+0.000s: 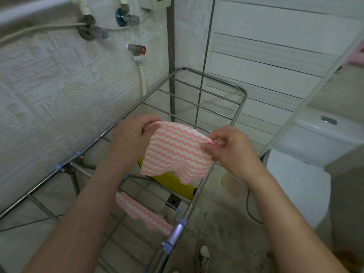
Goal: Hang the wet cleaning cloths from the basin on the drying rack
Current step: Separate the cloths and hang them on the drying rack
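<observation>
A pink and white zigzag cloth (175, 152) is stretched between both hands above the metal drying rack (242, 109). My left hand (128, 138) pinches its upper left corner and my right hand (230, 150) pinches its right edge. The cloth hangs loosely down over the rack's middle rails. A second pink zigzag cloth (141, 211) is draped over a lower rail nearer to me. Under the rack, part of a yellow basin (175, 184) shows beneath the held cloth.
A textured white wall with taps (136, 49) and hoses stands at the left and back. A toilet (317, 138) is at the right. A floor drain (173, 200) lies under the rack. My shoe (203, 257) is beside the rack's near right rail.
</observation>
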Demonstrator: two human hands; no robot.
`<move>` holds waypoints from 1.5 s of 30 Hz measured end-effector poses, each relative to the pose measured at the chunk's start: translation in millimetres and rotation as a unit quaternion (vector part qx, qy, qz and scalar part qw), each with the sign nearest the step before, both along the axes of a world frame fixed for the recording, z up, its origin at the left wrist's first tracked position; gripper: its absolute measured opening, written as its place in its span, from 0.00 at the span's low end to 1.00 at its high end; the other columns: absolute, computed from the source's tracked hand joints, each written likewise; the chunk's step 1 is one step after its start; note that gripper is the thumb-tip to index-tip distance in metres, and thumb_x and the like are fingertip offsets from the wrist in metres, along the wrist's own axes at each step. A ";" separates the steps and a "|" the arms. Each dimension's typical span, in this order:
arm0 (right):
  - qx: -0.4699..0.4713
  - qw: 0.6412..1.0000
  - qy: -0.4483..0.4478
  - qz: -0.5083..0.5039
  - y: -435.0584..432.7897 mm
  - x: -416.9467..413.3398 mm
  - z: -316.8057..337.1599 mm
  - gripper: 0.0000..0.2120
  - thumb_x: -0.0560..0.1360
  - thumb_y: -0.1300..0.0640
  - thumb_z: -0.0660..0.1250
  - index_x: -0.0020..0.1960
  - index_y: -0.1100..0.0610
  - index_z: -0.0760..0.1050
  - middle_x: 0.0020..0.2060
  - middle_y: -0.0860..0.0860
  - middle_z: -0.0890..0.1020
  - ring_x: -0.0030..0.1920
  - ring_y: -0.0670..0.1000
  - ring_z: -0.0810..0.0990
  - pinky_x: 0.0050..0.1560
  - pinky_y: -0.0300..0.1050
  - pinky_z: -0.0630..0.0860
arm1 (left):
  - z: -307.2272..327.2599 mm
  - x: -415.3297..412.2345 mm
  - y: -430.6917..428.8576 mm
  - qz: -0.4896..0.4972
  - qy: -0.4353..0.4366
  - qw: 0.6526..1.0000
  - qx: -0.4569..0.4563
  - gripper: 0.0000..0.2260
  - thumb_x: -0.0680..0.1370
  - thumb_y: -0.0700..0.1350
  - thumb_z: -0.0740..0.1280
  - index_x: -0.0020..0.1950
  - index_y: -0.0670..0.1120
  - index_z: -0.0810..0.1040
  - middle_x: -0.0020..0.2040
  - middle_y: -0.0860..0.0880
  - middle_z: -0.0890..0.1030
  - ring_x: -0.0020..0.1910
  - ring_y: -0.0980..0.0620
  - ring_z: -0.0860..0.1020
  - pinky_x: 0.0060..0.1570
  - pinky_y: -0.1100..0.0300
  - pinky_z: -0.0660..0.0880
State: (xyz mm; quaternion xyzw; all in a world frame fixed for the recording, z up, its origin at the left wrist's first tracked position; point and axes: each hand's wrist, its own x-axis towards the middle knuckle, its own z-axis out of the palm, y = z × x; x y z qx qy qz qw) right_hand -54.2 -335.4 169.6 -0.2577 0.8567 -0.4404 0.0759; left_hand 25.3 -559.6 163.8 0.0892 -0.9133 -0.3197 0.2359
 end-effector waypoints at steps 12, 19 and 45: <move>0.067 0.975 -0.197 0.080 -35.2 -87.4 -85.7 0.08 0.77 0.55 0.67 0.39 0.48 0.76 0.36 0.45 0.78 0.37 0.46 0.78 0.48 0.50 0.80 | -84.8 -83.1 -16.1 0.143 -0.098 0.984 0.048 0.07 0.76 0.43 0.67 0.52 0.47 0.82 0.44 0.48 0.82 0.44 0.49 0.78 0.42 0.61 0.67; 0.021 0.951 -0.306 0.037 -26.6 -123.8 -107.6 0.06 0.75 0.62 0.69 0.41 0.54 0.75 0.49 0.58 0.78 0.38 0.53 0.81 0.35 0.43 0.83 | -104.4 -123.9 -6.3 0.181 -0.102 0.974 0.087 0.07 0.75 0.44 0.68 0.50 0.45 0.83 0.41 0.48 0.82 0.40 0.47 0.80 0.44 0.57 0.74; 0.264 0.950 -0.016 0.164 -12.3 -137.7 -155.2 0.08 0.75 0.45 0.67 0.47 0.46 0.84 0.34 0.43 0.83 0.35 0.46 0.77 0.55 0.51 0.73 | -158.4 -121.8 0.2 0.267 -0.145 0.836 0.457 0.11 0.75 0.41 0.69 0.55 0.44 0.71 0.46 0.47 0.80 0.36 0.53 0.75 0.33 0.63 0.70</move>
